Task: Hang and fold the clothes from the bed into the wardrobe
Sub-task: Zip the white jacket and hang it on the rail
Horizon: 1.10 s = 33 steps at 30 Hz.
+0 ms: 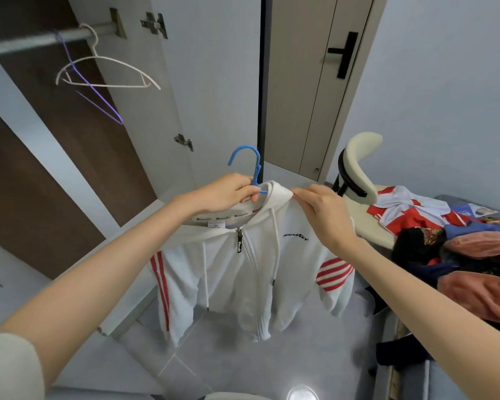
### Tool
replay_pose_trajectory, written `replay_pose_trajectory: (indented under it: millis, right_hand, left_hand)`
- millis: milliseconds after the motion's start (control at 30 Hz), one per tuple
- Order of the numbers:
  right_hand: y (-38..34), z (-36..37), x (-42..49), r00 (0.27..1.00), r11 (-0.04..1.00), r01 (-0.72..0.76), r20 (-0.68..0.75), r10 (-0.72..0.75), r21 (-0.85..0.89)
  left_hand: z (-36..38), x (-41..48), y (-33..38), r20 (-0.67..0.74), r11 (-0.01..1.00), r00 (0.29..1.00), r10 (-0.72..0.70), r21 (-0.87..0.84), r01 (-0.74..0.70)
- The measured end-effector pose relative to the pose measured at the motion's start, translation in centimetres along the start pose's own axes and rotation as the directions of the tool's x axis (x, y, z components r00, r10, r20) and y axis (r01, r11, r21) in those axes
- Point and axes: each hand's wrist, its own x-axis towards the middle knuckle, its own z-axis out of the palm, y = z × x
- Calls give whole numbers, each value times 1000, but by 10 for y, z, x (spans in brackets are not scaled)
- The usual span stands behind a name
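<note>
I am watching the left hand gripping a blue hanger, its fingers curled round the neck just below the hook. The hanger is carrying a white zip jacket with red stripes on the sleeves. The right hand is pinching the edge of the jacket's hood just beside the hanger, thumb and fingers closed on the cloth. The jacket is hanging in the air in front of the open wardrobe, above the tiled floor, with its two cords dangling. Up at the left, a white hanger and a purple hanger are hanging bare on the wardrobe rail. At the right, a pile of clothes is lying along the edge of the bed, near a cream chair headrest.
</note>
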Motion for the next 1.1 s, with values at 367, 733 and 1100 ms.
replay_pose_trajectory:
  millis: [367,733,1100]
  right_hand:
    - [-16,-32,26,989,978,77,-107,-99,-193]
    - [3,-24,-20,989,996,70,-129,-77,-60]
    - [-25,-7,-1,983,984,-176,59,174,36]
  left_hand:
    - [-2,8,-19,-55,985,985,-163,44,165]
    - [6,4,22,-142,999,990,26,-20,-29]
    - [-9,2,-6,-342,989,939,-33,122,79]
